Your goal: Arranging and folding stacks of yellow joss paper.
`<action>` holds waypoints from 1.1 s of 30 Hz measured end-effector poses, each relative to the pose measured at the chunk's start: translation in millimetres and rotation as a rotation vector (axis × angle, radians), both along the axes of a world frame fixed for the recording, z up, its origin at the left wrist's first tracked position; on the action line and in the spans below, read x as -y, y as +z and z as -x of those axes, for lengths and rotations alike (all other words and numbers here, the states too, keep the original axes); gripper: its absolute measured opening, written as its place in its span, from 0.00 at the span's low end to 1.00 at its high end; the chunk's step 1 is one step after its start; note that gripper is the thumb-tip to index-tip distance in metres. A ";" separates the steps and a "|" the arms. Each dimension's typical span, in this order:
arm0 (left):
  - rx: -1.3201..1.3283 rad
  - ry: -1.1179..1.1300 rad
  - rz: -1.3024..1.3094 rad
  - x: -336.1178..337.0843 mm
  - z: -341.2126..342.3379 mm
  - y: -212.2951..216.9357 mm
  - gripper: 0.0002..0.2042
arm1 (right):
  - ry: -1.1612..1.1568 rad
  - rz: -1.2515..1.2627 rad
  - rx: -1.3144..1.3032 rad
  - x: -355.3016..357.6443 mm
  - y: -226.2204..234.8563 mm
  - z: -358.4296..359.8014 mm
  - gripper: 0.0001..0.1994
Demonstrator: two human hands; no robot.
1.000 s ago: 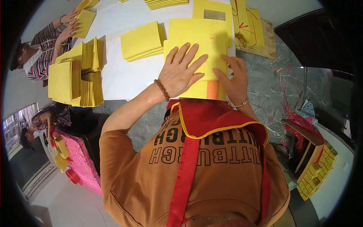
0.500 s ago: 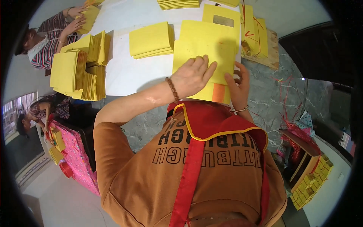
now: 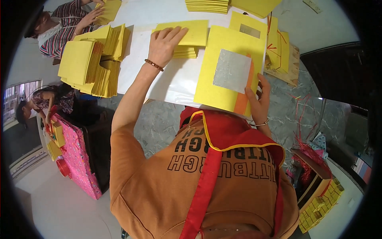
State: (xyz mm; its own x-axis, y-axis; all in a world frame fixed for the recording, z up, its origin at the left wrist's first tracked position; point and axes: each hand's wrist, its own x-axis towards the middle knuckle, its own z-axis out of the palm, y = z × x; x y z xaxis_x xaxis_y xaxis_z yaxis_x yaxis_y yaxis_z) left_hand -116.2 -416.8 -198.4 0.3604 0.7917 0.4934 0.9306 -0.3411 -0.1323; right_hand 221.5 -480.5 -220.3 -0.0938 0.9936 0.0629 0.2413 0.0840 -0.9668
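My left hand (image 3: 163, 46) lies with its fingers over a folded yellow paper sheet (image 3: 195, 34), its thumb hidden; it holds this on a low stack of folded yellow sheets (image 3: 185, 52). A large flat yellow sheet (image 3: 209, 77) with a silver-grey square (image 3: 232, 71) and an orange strip (image 3: 241, 102) lies in front of me at the table's near edge. Beside that sheet's right edge is my right hand (image 3: 259, 97), thumb against the edge and curved fingers apart from the thumb, with nothing visible between them.
Standing bundles of folded yellow paper (image 3: 79, 65) fill the table's left side. More yellow stacks (image 3: 207, 5) lie at the far edge. Tied yellow bundles (image 3: 277, 47) rest on a wooden board at right. A co-worker's hand (image 3: 93, 16) handles yellow paper at far left.
My left hand has moved left and away from me, from the large sheet to the folded stack. The silver square, covered before, now shows. My right hand stays at the sheet's edge.
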 end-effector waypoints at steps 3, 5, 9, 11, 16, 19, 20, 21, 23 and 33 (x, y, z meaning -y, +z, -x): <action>0.017 0.095 0.055 -3.9 30.3 -58.1 0.25 | 0.002 -0.035 0.052 0.9 0.9 -0.1 0.24; 0.030 0.129 0.071 -4.9 34.2 -74.1 0.25 | 0.010 -0.007 0.041 0.1 0.2 -2.0 0.22; 0.008 0.081 0.172 -4.8 35.4 -79.4 0.23 | -0.002 0.031 0.051 0.6 -4.5 -3.9 0.21; -0.019 0.060 0.258 -6.0 35.7 -74.1 0.26 | -0.003 0.019 0.008 0.5 -6.0 -4.3 0.21; -0.033 0.100 0.455 3.5 35.1 -88.6 0.33 | -0.005 0.002 -0.052 0.4 -9.1 -2.9 0.21; -0.022 0.111 0.507 5.0 34.9 -91.8 0.36 | -0.009 -0.011 -0.026 1.0 -10.4 -4.1 0.21; -0.006 0.114 0.538 4.4 35.1 -92.1 0.37 | -0.012 -0.011 -0.019 1.4 -10.1 -4.5 0.22; -0.010 0.113 0.536 3.8 35.5 -89.8 0.37 | -0.014 -0.013 -0.023 1.7 -10.2 -4.2 0.22; 0.004 0.095 0.575 2.8 37.0 -84.1 0.38 | -0.014 -0.005 -0.003 2.6 -10.0 -3.9 0.20; 0.300 -0.078 0.479 -1.8 25.3 -22.5 0.32 | -0.014 -0.052 0.010 -0.6 -6.2 -5.4 0.14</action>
